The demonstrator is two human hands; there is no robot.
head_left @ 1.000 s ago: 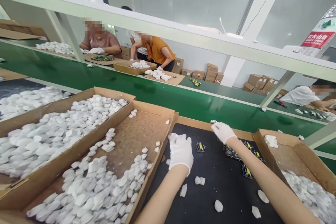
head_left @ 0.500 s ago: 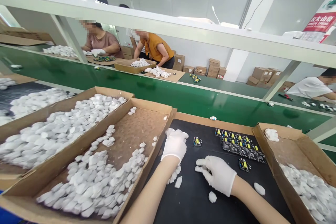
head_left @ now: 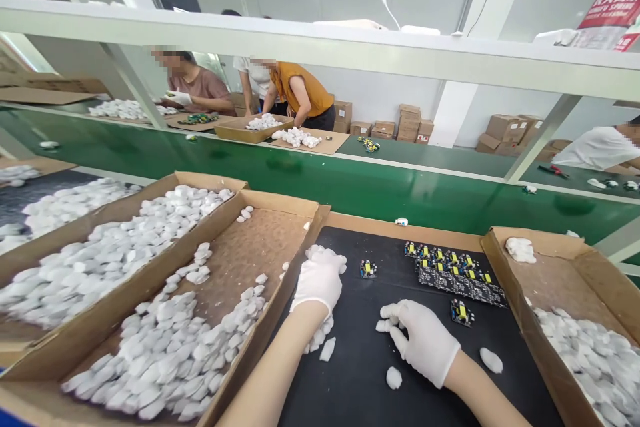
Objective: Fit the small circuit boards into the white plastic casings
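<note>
My left hand (head_left: 320, 278), in a white glove, is at the left edge of the black mat (head_left: 350, 387), fingers bent; what it holds, if anything, is hidden. White pieces lie under and beside its wrist. My right hand (head_left: 420, 337), also gloved, hovers over the mat's middle with thumb and fingers apart and nothing visible between them. A small circuit board (head_left: 369, 269) with a yellow part lies between and beyond the hands. Rows of similar boards (head_left: 457, 273) stand at the mat's upper right, with a single board (head_left: 462, 313) below them. Loose white pieces (head_left: 393, 377) lie nearby.
Cardboard trays with white pieces stand left (head_left: 255, 240) and right (head_left: 575, 267). Beyond runs a green conveyor (head_left: 320, 180) carrying small items, under a white shelf beam (head_left: 350, 53). Several people work on the far side.
The view has shifted slightly. My left hand stays at the mat's left edge, and my right hand is slightly farther from it. The pieces on the mat keep their places.
</note>
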